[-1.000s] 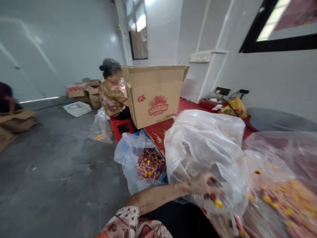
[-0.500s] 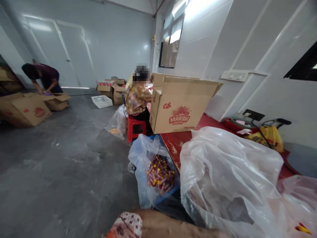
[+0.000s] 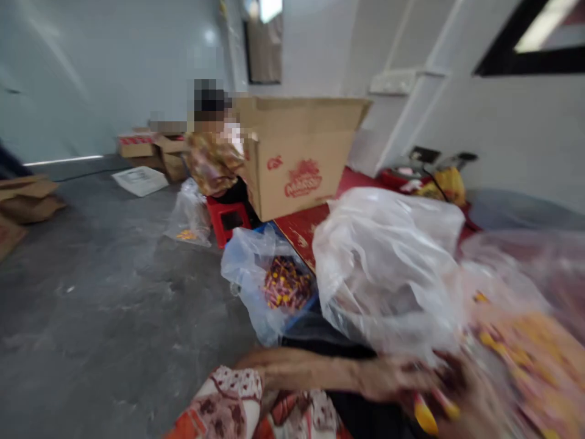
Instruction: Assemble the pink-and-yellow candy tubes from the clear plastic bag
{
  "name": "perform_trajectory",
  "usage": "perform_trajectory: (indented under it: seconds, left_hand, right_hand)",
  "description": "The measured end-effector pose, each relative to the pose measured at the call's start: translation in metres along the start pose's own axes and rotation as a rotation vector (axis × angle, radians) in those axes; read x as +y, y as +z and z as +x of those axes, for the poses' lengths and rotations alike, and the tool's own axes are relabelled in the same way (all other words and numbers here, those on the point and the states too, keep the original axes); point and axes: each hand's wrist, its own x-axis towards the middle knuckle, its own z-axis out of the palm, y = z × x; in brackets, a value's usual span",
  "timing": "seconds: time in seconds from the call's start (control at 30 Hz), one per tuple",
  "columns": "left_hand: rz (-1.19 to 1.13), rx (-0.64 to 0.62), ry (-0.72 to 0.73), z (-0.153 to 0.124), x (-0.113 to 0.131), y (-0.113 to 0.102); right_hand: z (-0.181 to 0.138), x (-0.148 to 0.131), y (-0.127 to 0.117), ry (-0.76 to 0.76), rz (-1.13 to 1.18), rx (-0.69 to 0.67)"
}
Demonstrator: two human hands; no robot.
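Note:
My left hand (image 3: pixel 400 379) reaches in from the lower left, its fingers curled around a few small yellow-capped tubes (image 3: pixel 426 416). Close against it at the lower right, my right hand (image 3: pixel 478 399) is blurred, with its fingers bent around the same tubes. Which hand grips which tube I cannot tell. Just beyond the hands stands a large clear plastic bag (image 3: pixel 384 262). To its left, a lined blue crate (image 3: pixel 299 314) contains a heap of similar purple and yellow tubes (image 3: pixel 286 283). More yellow-tipped pieces (image 3: pixel 516 353) lie in plastic at the right.
A large cardboard box (image 3: pixel 297 158) stands on the red table (image 3: pixel 297 228). Behind it a co-worker (image 3: pixel 212 158) sits on a red stool (image 3: pixel 227 221). A clear bag (image 3: pixel 189 213) rests on the floor beside the stool. Cartons (image 3: pixel 31 198) are at the left.
The view has swung right and down. My hands have come into sight at the lower right with yellow-capped tubes between them; before, only my left forearm and sleeve showed.

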Motion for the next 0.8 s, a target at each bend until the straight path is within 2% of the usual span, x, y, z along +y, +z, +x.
perform_trajectory:
  seconds: [0.03,0.07,0.13,0.2,0.3,0.37,0.43,0.57,0.67,0.73,0.8]
  left_hand:
    - [-0.097,0.079,-0.028,-0.006,0.003,0.004]
    - [-0.170,0.155,-0.043,-0.010,0.006,0.005]
    - [-0.267,0.195,-0.104,-0.010,0.008,0.000]
    - [-0.324,0.216,-0.168,-0.003,0.005,-0.013]
    - [-0.200,0.276,-0.153,0.007,0.004,-0.033]
    - [0.001,0.247,-0.136,0.010,0.009,-0.042]
    - [0.299,0.205,-0.104,0.013,0.014,-0.045]
    - [1.128,0.176,-0.023,0.030,0.011,-0.037]
    - [1.653,0.084,-0.085,0.046,0.003,-0.029]
    - [1.754,-0.023,-0.097,0.054,0.003,-0.028]
    - [1.717,-0.066,-0.039,0.056,0.006,-0.028]
  right_hand:
    - [-0.009,-0.002,0.007,0.062,0.039,0.155]
    - [-0.013,-0.003,0.015,0.134,0.179,0.306]
    - [-0.011,0.006,0.028,0.217,0.235,0.420]
    - [-0.002,0.033,0.032,0.119,0.112,0.614]
    - [0.000,0.080,0.026,0.168,-0.053,0.716]
    - [-0.005,0.100,0.022,0.149,-0.122,0.718]
    - [-0.009,0.110,0.023,0.092,-0.169,0.700]
    - [-0.011,0.116,0.028,0.038,-0.157,0.672]
    - [-0.007,0.117,0.019,0.029,-0.165,0.667]
    - [-0.002,0.120,0.002,0.042,-0.212,0.687]
    - [0.005,0.126,-0.021,0.093,-0.287,0.722]
